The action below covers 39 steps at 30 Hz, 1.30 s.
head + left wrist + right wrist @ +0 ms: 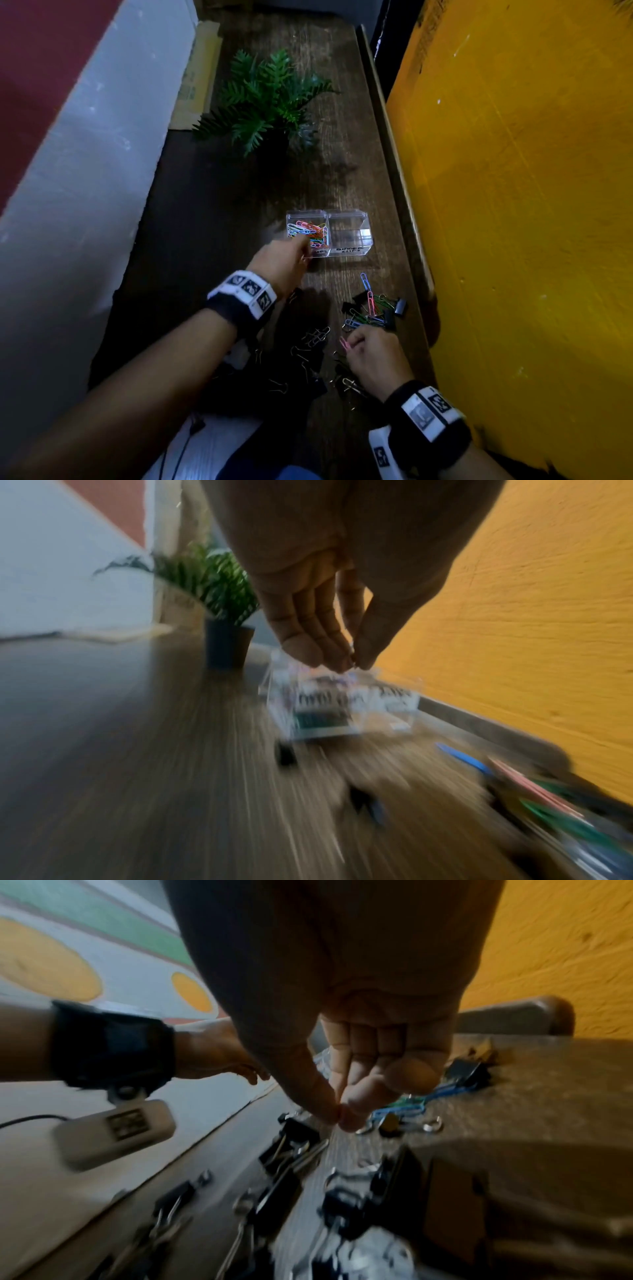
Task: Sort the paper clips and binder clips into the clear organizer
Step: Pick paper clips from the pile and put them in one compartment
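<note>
Your left hand (286,260) hides the clear organizer (329,236)'s near-left corner, fingertips pressed together; any clip there is blurred. Your right hand (371,359) pinches a pink paper clip (344,343) over the pile.

Head looks down — wrists close, sharing organizer (346,233).

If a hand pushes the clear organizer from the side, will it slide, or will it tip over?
The clear organizer would probably slide: it looks low and wide and sits flat on the smooth wooden table. It is likely light, since only the left compartment holds paper clips and the right looks empty. The left hand at its front edge could nudge it easily.
</note>
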Each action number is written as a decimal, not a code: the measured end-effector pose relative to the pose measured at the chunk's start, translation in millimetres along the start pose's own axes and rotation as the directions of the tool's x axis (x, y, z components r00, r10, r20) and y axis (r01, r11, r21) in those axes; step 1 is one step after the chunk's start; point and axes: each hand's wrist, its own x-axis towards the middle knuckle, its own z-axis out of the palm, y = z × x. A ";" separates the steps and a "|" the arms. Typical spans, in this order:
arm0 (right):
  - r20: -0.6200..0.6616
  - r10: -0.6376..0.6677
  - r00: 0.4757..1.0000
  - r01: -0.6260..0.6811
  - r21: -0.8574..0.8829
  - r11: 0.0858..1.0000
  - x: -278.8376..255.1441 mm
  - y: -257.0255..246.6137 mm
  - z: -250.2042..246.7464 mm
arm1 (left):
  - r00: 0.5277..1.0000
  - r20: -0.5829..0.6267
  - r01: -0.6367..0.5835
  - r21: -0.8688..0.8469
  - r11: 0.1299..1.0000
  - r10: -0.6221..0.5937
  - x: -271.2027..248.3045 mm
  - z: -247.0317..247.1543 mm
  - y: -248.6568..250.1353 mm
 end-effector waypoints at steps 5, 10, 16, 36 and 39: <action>-0.119 -0.052 0.992 0.055 0.024 0.998 5.2 -2.4 -20.3 | 0.986 -0.076 -0.136 0.173 0.975 0.151 47.5 -25.5 4.7; -0.181 -0.116 0.977 0.118 -0.001 0.993 25.9 -13.1 -39.4 | 0.988 0.061 -0.151 0.298 0.942 0.139 66.7 -16.7 -3.0; -0.218 -0.270 0.938 0.263 -0.061 0.963 73.3 -49.2 -59.0 | 0.991 -0.002 -0.129 0.214 0.968 0.133 53.7 -1.8 -15.8; -0.176 -0.554 0.814 0.497 -0.283 0.820 105.2 -49.2 -38.4 | 0.982 0.148 -0.128 0.092 0.988 0.114 -73.0 76.2 -7.3; -0.046 -0.588 0.808 0.545 -0.321 0.774 69.9 -10.5 -11.1 | 0.986 0.142 -0.103 0.091 0.990 0.090 -73.5 73.6 -15.3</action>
